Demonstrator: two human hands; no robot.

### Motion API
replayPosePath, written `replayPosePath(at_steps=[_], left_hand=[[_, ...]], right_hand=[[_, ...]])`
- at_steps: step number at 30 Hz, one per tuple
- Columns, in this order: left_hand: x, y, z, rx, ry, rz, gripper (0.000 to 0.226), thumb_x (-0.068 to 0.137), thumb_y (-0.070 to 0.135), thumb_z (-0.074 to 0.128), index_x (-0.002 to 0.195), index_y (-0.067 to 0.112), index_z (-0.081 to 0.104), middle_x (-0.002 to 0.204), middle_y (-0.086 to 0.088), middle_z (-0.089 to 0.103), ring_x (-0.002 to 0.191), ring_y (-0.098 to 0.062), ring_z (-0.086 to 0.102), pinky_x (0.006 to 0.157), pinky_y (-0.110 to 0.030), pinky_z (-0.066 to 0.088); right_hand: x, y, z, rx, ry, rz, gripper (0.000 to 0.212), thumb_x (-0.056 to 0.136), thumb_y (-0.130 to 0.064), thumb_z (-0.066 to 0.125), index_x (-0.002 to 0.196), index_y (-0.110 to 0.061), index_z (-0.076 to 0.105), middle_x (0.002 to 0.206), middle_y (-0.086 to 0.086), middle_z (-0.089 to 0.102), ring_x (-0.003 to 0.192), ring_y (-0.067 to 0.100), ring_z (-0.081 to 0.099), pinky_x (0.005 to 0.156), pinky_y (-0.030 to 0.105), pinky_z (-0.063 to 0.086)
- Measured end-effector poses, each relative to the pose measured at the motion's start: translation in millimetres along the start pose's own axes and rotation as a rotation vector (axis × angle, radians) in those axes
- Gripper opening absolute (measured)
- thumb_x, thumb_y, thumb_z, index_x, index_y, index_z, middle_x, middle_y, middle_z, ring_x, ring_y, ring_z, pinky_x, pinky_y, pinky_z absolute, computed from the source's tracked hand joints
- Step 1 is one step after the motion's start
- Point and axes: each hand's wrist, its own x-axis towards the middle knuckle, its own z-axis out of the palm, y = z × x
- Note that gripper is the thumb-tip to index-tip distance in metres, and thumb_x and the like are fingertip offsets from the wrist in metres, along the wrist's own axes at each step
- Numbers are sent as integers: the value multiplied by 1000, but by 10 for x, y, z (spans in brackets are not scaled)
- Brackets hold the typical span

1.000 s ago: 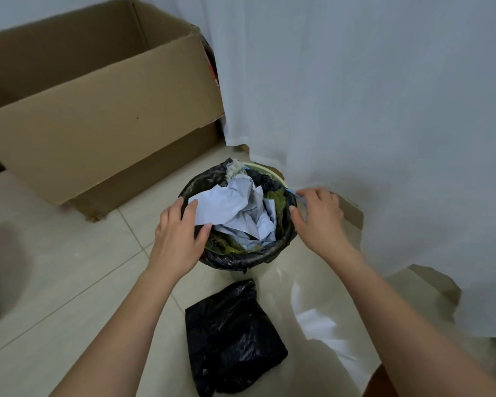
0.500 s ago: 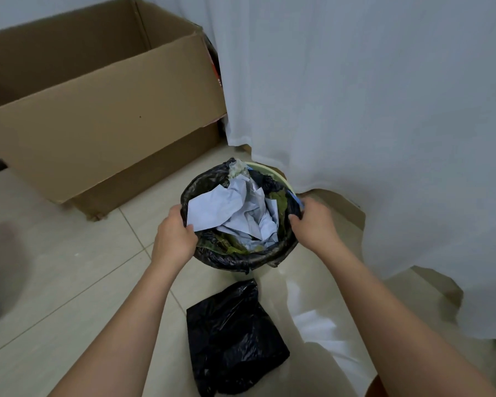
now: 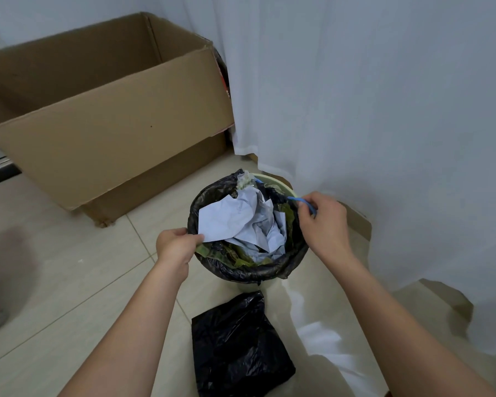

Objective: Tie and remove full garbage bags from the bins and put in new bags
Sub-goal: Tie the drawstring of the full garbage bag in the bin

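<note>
A small pale green bin (image 3: 281, 183) stands on the tiled floor, lined with a black garbage bag (image 3: 258, 272) full of crumpled white paper (image 3: 241, 219) and green scraps. My left hand (image 3: 176, 247) grips the bag's rim on the left side. My right hand (image 3: 325, 222) pinches a blue drawstring (image 3: 301, 201) pulled out of the rim on the right. A folded new black bag (image 3: 238, 348) lies on the floor just in front of the bin.
A large open cardboard box (image 3: 103, 116) stands to the left behind the bin. A white curtain (image 3: 384, 110) hangs behind and to the right, its hem reaching the floor beside the bin.
Both hands went from resting open on the bin's rim to gripping it. My right hand has drawn the blue drawstring out of the bag's right edge.
</note>
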Motion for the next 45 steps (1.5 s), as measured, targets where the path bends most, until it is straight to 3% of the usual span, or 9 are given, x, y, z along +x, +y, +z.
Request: replayPosePath(at_steps=[4,9,16,21,26,32,36,39,45], left_hand=[[57,-24,-18,-207,-15,-74,31,80,-3,72,110,-4,65,101,-17,68,80,-26,64,78,-35,53],[53,-36,-26,-448,-132,-268,14,92,6,61,106,5,63,97,-5,66,77,-16,61,58,-25,52],[72,-28,-23,-541,-81,-266,27,98,-3,43,115,5,62,110,-9,63,74,-15,59,82,-27,47],[55,21,-46,-532,191,-83,18,85,-9,62,81,8,66,97,-12,69,71,-15,65,79,-27,55],[-5,189,-65,-690,-83,-10,20,90,-8,57,99,8,64,95,-14,69,78,-18,68,78,-31,57],[-33,180,-55,-304,-158,16,26,83,9,74,103,-3,66,93,-16,72,82,-26,70,75,-34,56],[-99,273,-92,-282,-65,185,17,89,16,68,102,5,70,101,-14,72,89,-26,67,85,-41,55],[-198,338,-93,-266,-76,326,13,93,16,62,98,10,72,89,-8,69,79,-18,61,73,-35,53],[-249,421,-73,-241,-187,203,8,88,13,68,94,7,67,72,-4,57,63,-15,50,70,-32,48]], right_hand=[[6,-15,-15,62,8,-17,13,92,-14,57,82,-14,64,66,-4,52,62,7,45,55,18,31],[25,-24,-38,162,-19,56,14,90,-18,56,81,-19,65,67,0,56,61,10,47,54,23,35],[49,-13,-16,153,-37,27,13,92,-17,58,80,-18,64,67,-4,53,67,12,47,58,24,33],[71,52,6,68,-86,49,10,92,-14,57,84,-17,63,82,2,57,74,14,48,59,17,31],[85,145,25,-14,-174,165,16,92,-23,62,105,-14,61,101,3,53,87,13,48,70,22,33],[132,76,22,125,-74,164,15,95,-24,58,82,-18,62,65,-9,50,55,3,45,49,7,34],[152,-37,10,298,-1,187,14,94,-28,57,84,-20,64,60,-7,42,49,2,41,46,11,32],[180,-123,-37,353,3,172,14,93,-29,58,83,-22,64,58,-7,39,49,5,35,50,19,32],[225,-274,-272,483,109,74,13,91,-26,63,79,-21,66,50,-14,33,49,4,31,48,14,29]])
